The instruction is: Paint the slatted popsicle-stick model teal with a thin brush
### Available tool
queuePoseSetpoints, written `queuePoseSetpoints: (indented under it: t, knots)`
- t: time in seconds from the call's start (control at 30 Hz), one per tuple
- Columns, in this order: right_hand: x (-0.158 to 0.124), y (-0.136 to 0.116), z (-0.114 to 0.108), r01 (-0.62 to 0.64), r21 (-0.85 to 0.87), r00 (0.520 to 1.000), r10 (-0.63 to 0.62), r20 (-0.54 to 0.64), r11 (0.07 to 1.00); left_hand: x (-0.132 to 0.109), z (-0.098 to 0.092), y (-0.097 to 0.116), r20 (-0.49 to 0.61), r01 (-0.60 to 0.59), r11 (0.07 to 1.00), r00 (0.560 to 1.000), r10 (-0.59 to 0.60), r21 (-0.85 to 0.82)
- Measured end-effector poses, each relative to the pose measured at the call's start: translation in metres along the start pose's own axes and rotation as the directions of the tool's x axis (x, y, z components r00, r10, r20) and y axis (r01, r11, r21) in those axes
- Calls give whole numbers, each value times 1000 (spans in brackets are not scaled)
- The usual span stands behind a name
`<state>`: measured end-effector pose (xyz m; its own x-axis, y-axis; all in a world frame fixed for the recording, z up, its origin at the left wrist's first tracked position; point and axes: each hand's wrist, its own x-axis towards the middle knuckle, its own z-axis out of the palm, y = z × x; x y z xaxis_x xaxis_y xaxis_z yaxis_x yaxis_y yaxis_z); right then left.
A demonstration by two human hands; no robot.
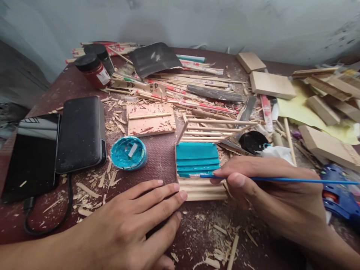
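Left hand (140, 217), fingers extended and gripping nothing, rests against the slatted wooden model (197, 165), well in from the far edge of the worktop (161, 154), while the right hand (270, 195) pinches the paintbrush (270, 179) at the boundary between blue-coated far slats (197, 152) and bare near slats (204, 189), railing (222, 122) likewise bare.

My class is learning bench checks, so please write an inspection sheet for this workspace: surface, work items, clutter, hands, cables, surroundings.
Surface: dark red table, strewn with wood shavings.
Work items: small wooden model, upper slats turquoise, lower ones bare; open paint jar on its left.
Clutter: loose sticks, wood blocks, blue glue gun, phone, black power bank.
Hands: left hand spread at the model's left edge; right hand grips a blue paintbrush, bristles at the lowest turquoise slat.
Cables: black cable loops between phone and power bank.
Surroundings: pale wall behind; other people, nothing seen.
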<state>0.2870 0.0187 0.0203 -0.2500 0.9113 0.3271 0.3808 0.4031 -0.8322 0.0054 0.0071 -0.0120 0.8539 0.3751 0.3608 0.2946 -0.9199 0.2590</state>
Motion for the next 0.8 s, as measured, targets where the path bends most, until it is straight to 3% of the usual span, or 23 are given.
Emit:
queuePoseSetpoints:
  t: [0.47, 0.6, 0.8]
  knots:
    - [-3, 0, -3, -21, -58, 1000, 22, 7, 998, -2, -1, 0, 20, -15, 1000, 1000, 15, 6]
    - [-5, -3, -4, -59, -17, 997, 58, -50, 998, -2, -2, 0, 21, -6, 1000, 1000, 6, 3]
    - [-4, -2, 0, -8, 6, 1000, 8, -29, 1000, -3, -2, 4, 17, 0, 1000, 1000, 0, -12]
